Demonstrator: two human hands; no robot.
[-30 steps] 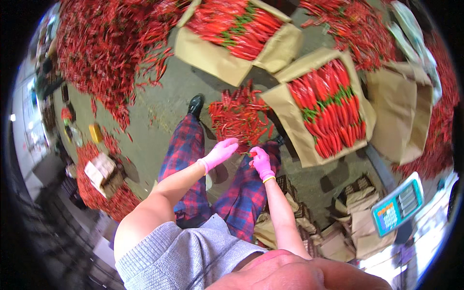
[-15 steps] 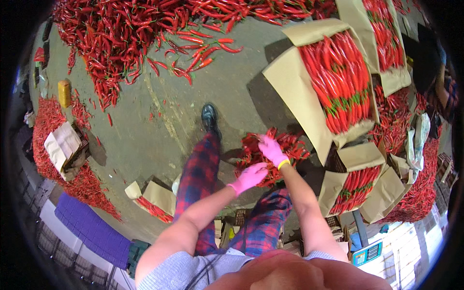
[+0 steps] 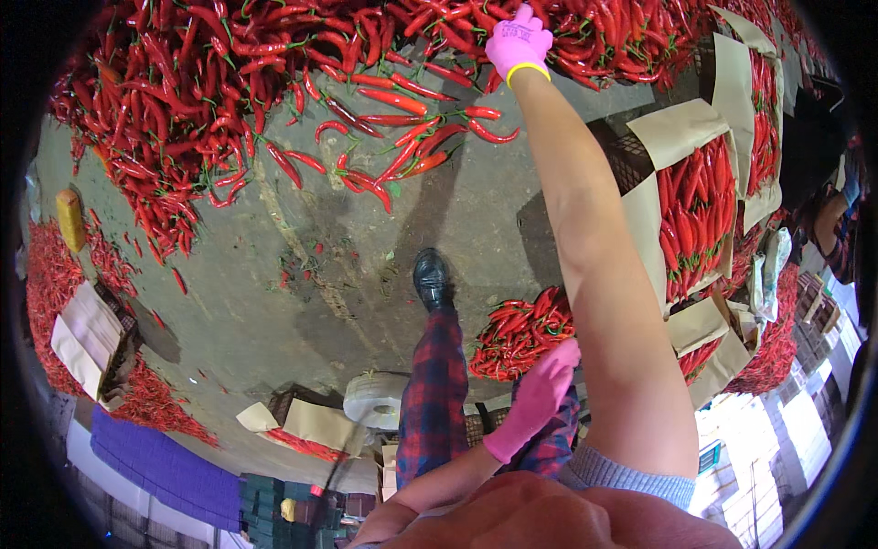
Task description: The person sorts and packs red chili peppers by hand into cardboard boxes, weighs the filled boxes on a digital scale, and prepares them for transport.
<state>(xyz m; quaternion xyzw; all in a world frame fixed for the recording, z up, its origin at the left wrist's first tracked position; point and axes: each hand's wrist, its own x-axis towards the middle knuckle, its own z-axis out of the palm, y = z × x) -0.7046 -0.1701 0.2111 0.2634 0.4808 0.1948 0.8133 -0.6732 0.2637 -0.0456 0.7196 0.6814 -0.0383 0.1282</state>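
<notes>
My right hand point(image 3: 519, 43), in a pink glove with a yellow cuff, is stretched far forward over the near edge of the big heap of red chili peppers point(image 3: 174, 110). Its back faces up and hides most of the fingers, so I cannot tell whether peppers are in them. My left hand point(image 3: 540, 398), also pink-gloved, is close to my body above my thigh, its fingers extended and nothing seen in them. Just beyond it lies a small pile of red chili peppers point(image 3: 521, 337) on the floor, partly hidden by my right forearm.
Paper-lined crates of chili peppers point(image 3: 697, 215) stand to the right. Loose peppers point(image 3: 402, 137) lie on the concrete floor ahead. A paper-lined crate point(image 3: 320, 425) and a white roll point(image 3: 375, 400) sit at near left. Another person's arm point(image 3: 830, 220) shows at far right.
My right hand has left the small pile and reached forward to the big heap. My left hand has drawn back toward my body. The view has shifted forward.
</notes>
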